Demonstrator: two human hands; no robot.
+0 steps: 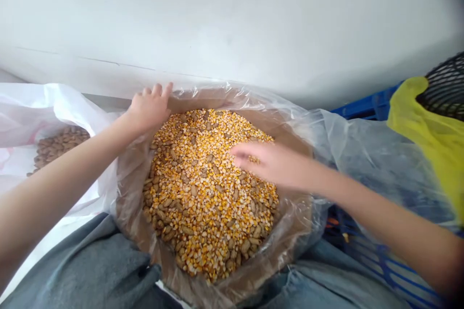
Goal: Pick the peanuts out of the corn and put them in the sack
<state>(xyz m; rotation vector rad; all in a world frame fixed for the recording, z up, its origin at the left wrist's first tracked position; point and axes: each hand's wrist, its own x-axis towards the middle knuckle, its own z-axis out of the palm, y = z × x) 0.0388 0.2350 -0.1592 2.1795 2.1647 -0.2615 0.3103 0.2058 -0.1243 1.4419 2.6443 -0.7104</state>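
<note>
A large sack (134,178) with a clear plastic liner (246,94) stands between my knees. It holds yellow corn kernels (213,207) mixed with unshelled peanuts (186,230). My left hand (150,106) is closed over the sack's back left rim, thumb on the inside and fingers hooked over the edge; the fingertips are partly hidden. Over the right part of the corn is my right hand (268,161), blurred by motion. Its thumb and fingers are apart, with kernels showing through the gap and nothing seen in them.
To the left is a white plastic bag (72,106) with brown nuts (60,147) inside. On the right are a blue plastic crate (366,106), a translucent plastic sheet (377,154), a yellow bag (416,120) and a black mesh basket (445,87). A white wall (232,24) rises behind the sack.
</note>
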